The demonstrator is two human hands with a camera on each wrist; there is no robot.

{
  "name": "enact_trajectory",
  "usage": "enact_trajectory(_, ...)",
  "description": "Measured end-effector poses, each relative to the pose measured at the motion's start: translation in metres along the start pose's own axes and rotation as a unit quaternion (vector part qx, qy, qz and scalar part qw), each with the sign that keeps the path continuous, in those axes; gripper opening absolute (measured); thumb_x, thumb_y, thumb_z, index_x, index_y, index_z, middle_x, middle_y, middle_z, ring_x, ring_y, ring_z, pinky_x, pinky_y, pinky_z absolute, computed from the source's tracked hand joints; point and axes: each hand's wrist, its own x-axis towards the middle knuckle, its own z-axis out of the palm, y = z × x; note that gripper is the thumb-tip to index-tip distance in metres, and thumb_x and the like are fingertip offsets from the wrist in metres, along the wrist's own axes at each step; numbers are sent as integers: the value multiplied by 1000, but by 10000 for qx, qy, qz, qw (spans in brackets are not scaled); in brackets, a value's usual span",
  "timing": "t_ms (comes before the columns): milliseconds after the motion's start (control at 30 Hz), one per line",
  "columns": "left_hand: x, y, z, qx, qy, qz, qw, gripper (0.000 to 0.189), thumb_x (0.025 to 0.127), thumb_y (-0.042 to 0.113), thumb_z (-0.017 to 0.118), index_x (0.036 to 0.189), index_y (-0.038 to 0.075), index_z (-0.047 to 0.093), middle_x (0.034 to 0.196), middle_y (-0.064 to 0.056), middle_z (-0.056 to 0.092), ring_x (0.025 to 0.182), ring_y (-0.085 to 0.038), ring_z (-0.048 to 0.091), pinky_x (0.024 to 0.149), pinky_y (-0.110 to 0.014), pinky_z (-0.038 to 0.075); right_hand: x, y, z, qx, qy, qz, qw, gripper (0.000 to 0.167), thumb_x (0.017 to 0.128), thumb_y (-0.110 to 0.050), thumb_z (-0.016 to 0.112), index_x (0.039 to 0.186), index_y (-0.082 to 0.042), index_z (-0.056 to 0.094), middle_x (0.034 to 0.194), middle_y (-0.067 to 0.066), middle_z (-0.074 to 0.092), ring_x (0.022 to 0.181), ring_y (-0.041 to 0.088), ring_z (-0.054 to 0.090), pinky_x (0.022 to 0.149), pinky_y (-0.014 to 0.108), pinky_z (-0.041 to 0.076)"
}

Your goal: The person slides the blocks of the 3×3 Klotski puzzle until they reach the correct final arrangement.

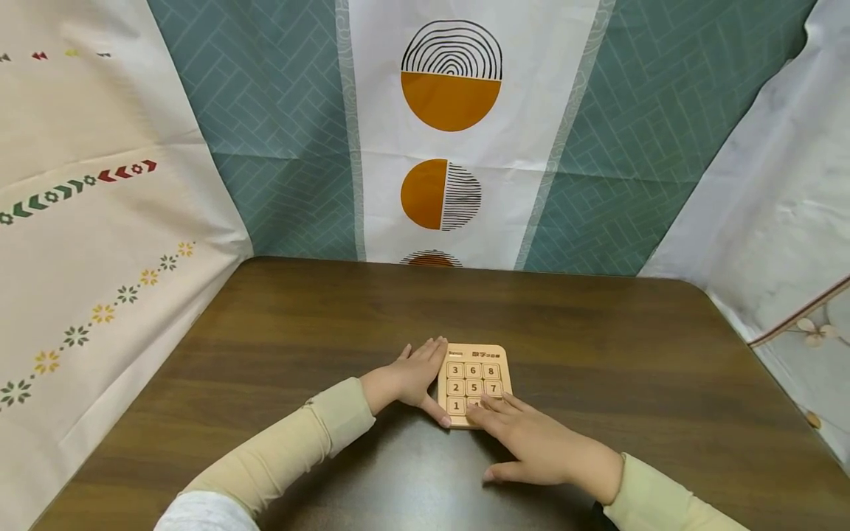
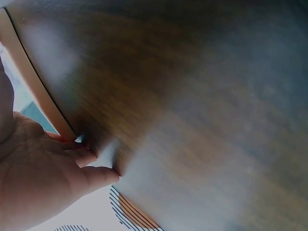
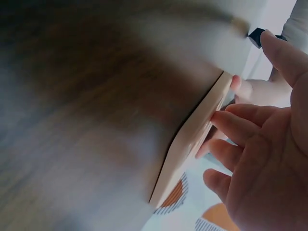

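Observation:
A light wooden number puzzle board (image 1: 474, 354) lies flat on the table, its square tiles marked with printed digits. Along its left side rests my left hand (image 1: 417, 375), thumb at the near left corner and straight fingers toward the far left corner. My right hand (image 1: 534, 439) reaches over the near right part, its fingertips on the bottom row and covering some tiles there. The right thumb is spread away from the board. In the left wrist view the board's edge (image 2: 36, 84) runs beside the left fingers. From the right wrist, the board's thick side (image 3: 187, 139) shows under extended fingers.
The dark brown wooden table (image 1: 319, 324) has rounded far corners. A patterned cloth (image 1: 285, 133) hangs behind it, with pale cloths (image 1: 99, 221) at the left and right sides. A black band (image 1: 603, 516) shows near the right wrist.

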Motion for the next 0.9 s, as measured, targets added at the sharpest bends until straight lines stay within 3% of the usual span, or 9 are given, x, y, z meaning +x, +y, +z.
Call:
enact_trajectory(233,-1,-3,0,-76,-11,-16,10000,133,61,65,78,153,2,3,160,-13,3,148,-26,5,117,-53,9,-11,7,-1,262,-59,171,9995,76,89,-52,59,145,-5,39,148,9,42,140,29,33,112,53,22)
enact_trajectory(367,0,-4,-1,-48,-13,-46,10000,133,62,65,77,153,3,2,160,-12,2,148,-25,4,117,-52,9,-12,6,-5,22,-11,202,9998,73,88,-50,60,142,-4,43,145,10,46,138,30,36,112,53,22)
enact_trajectory(600,0,-2,-1,-91,-70,-30,9999,134,62,65,77,153,3,1,160,-12,1,148,-25,3,117,-53,8,-1,-8,-6,-839,194,25,9963,68,86,-52,62,132,-3,53,137,12,54,134,31,42,110,51,30)
enact_trajectory(900,1,-2,1,-74,-59,-11,10000,134,62,65,77,153,2,1,160,-12,1,148,-26,3,117,-53,8,19,-16,0,-752,-8,-123,9971,76,86,-51,62,144,-6,41,148,8,43,139,28,35,112,48,28)
